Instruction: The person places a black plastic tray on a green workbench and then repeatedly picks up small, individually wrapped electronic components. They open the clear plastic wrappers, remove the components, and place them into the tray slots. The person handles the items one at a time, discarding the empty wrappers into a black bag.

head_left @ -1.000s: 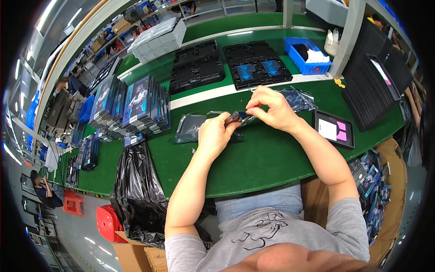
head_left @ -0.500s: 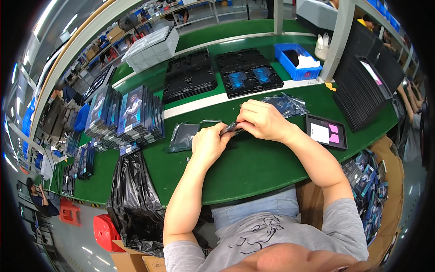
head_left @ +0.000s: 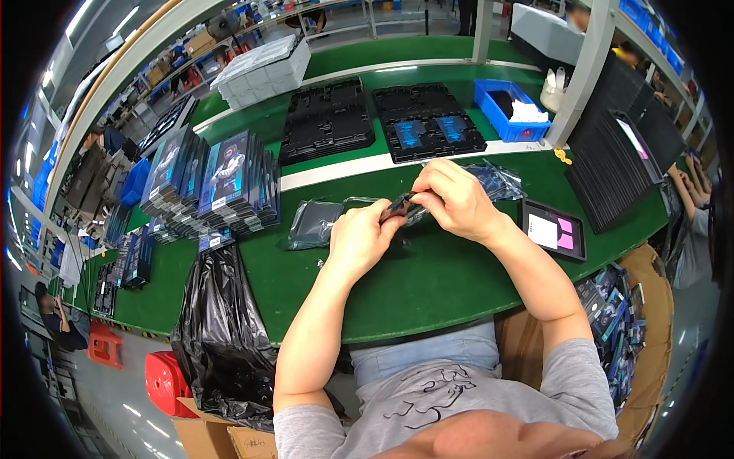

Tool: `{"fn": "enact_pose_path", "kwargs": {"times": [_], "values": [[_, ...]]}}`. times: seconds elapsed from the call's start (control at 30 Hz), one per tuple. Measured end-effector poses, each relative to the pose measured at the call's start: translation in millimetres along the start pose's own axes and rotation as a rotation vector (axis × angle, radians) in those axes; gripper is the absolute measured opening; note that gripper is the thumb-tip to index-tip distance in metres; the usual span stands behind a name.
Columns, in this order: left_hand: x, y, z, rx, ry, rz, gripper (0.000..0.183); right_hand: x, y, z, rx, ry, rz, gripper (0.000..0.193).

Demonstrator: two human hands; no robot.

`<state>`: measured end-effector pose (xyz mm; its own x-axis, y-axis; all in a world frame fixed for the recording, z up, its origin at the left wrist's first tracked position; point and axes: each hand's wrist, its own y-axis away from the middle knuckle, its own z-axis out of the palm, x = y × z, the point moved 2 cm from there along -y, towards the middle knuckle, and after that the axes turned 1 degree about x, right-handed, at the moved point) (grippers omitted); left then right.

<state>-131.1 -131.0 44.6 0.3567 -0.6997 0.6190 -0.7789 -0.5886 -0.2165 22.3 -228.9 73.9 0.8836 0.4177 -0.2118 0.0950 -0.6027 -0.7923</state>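
Note:
Both hands meet over the green table, pinching a small dark, shiny piece (head_left: 397, 206) that seems wrapped in clear film; its exact kind is hard to make out. My left hand (head_left: 359, 239) grips its near left end, thumb on top. At the upper right end, the fingers of my right hand (head_left: 457, 200) are pressed together on it. Left of the hands lies a flat dark panel in a clear plastic bag (head_left: 312, 224). Beyond my right wrist is a heap of clear-bagged dark pieces (head_left: 497, 182). A black open box (head_left: 572, 246) with white and pink inserts rests right of my right forearm.
Stacks of printed boxes (head_left: 229, 180) stand at the left, above a black plastic bag (head_left: 222, 321) hanging off the edge. Black trays (head_left: 327, 122) and a blue bin (head_left: 508, 115) line the back. A pile of black trays (head_left: 612, 168) leans right; a carton of boxes (head_left: 650, 321) is below.
My right hand has shifted slightly right and its fingers have moved up along the dark piece, which now shows more between the hands. The whole view has tilted a little.

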Motion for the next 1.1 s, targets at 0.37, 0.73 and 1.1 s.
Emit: {"fn": "enact_pose_path", "kwargs": {"times": [0.37, 0.73, 1.1], "values": [[-3.4, -2.6, -1.3, 0.175, 0.122, 0.032, 0.018, 29.9, 13.3, -1.0, -0.182, -0.272, 0.461, 0.018], [-9.3, -3.4, 9.1, 0.231, 0.553, 0.001, 0.019, 37.6, 19.5, 3.8, -0.112, -0.952, 0.82, 0.013], [-12.7, -6.2, 4.9, 0.12, 0.48, 0.023, 0.021, 43.1, 24.3, 3.7, -0.212, -0.625, 0.632, 0.017]]}}
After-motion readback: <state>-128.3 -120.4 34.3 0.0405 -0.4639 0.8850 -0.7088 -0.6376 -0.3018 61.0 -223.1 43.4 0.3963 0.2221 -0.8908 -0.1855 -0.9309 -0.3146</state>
